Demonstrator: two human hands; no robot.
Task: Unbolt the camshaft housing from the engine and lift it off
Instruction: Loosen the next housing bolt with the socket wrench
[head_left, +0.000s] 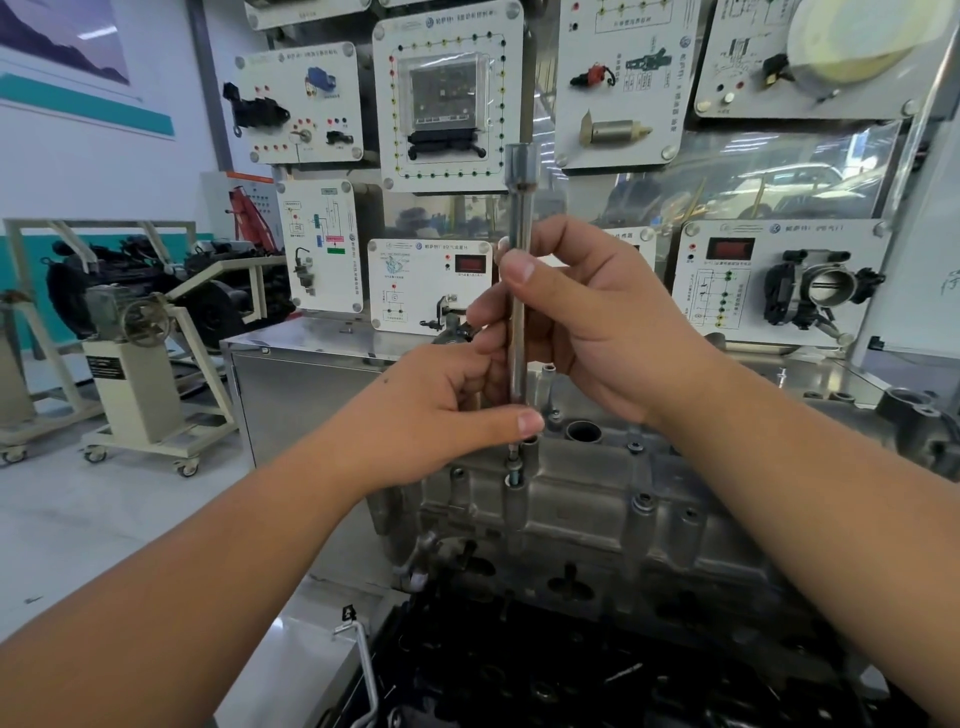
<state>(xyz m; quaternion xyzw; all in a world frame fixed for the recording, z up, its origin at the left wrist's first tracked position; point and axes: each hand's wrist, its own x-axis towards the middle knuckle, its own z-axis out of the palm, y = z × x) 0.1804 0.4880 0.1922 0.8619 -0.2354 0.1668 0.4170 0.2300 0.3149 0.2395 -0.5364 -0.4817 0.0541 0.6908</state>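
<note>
A workshop room with a pale floor holds a black engine block (597, 670) nearest the camera, with the grey cast-metal camshaft housing (587, 514) seated on top of it. Just above the housing, the left hand (441, 415) and right hand (587, 317) both pinch a long upright steel extension bar (518, 270) over a small bolt (514, 475). Behind stand white training panels (447, 98).
</note>
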